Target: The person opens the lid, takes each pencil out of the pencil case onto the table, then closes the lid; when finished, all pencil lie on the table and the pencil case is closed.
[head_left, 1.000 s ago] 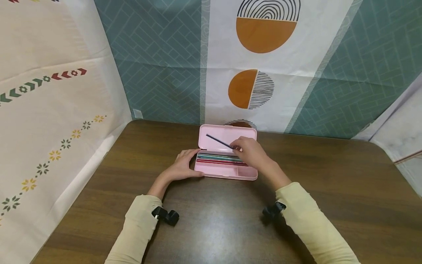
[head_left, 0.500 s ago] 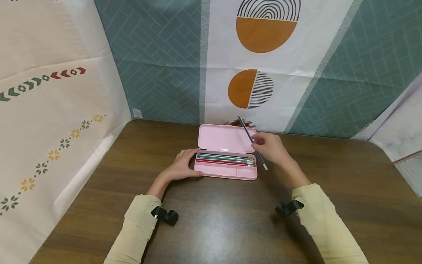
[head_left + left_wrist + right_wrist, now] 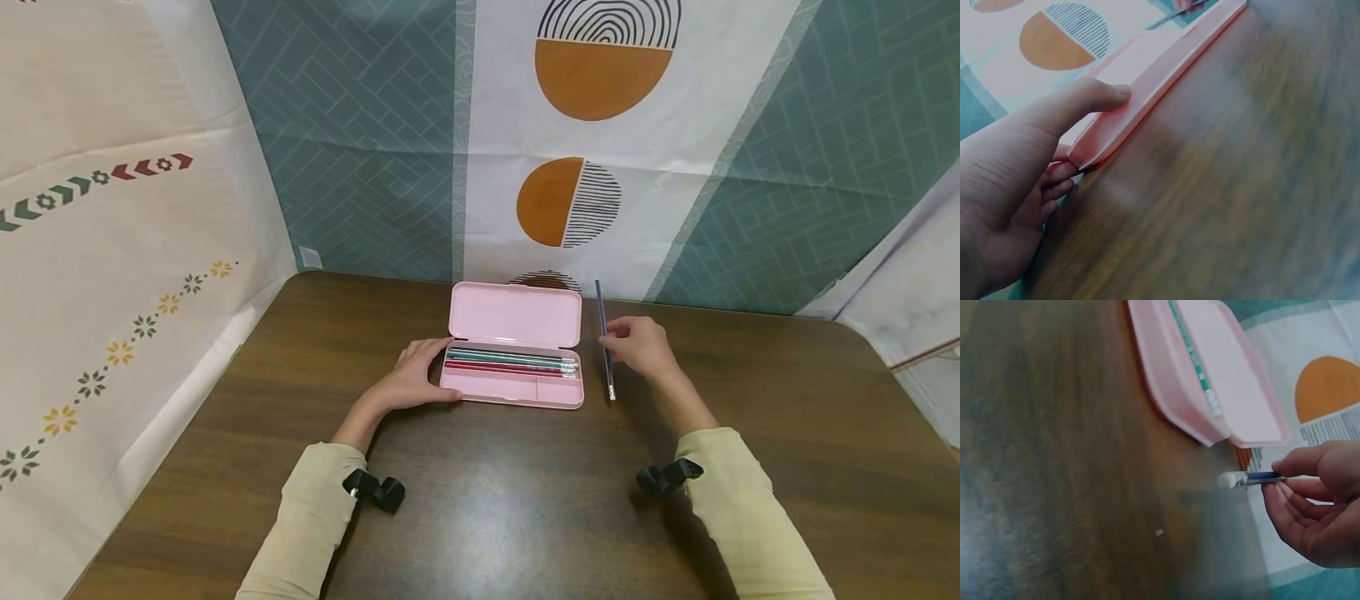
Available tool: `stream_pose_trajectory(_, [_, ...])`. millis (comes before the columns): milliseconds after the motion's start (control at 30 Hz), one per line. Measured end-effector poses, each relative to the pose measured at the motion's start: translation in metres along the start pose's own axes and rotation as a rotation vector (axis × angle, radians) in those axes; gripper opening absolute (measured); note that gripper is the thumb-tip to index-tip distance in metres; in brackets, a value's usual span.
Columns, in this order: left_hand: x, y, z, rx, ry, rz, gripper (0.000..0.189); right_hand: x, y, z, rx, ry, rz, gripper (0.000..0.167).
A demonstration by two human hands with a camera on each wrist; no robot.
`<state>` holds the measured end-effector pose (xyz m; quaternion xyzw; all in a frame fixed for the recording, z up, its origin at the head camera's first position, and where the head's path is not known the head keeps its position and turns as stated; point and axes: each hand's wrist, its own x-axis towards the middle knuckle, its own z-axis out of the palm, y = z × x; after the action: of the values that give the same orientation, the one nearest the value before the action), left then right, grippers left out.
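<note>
A pink pencil case (image 3: 487, 385) lies with its lid (image 3: 516, 315) raised at the back. Several pencils (image 3: 502, 362), green, red and dark, with white erasers at their right ends, fill its rear compartment. My left hand (image 3: 411, 377) grips the case's left end; in the left wrist view the thumb (image 3: 1113, 97) lies over the front rim, fingers around the end. To the right of the case, my right hand (image 3: 640, 343) pinches a dark blue pencil (image 3: 601, 310) between thumb and fingertips. Its eraser end (image 3: 1232, 480) points toward the table's front edge.
The brown wooden table (image 3: 480, 492) stretches around the case. Behind it hangs a patterned cloth (image 3: 375, 208), close to the table's back edge; a cream cloth (image 3: 150, 275) hangs at the left.
My right hand has carried the blue pencil rightward from above the case to beside it, turning it from slanted to nearly front-to-back. My left hand has stayed on the case.
</note>
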<state>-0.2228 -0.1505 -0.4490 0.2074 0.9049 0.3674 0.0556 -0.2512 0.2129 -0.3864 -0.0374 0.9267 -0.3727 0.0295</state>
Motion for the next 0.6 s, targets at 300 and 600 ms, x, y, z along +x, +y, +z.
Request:
stream_pose_trajectory(300, [-0.001, 0.000, 0.000, -0.007, -0.001, -0.008, 0.093, -0.002, 0.016, 0.015, -0.009, 0.011, 0.016, 0.029])
stream_pose_trajectory(600, [-0.001, 0.002, -0.001, -0.014, -0.008, -0.012, 0.093, -0.003, 0.021, 0.024, -0.065, 0.056, 0.019, 0.030])
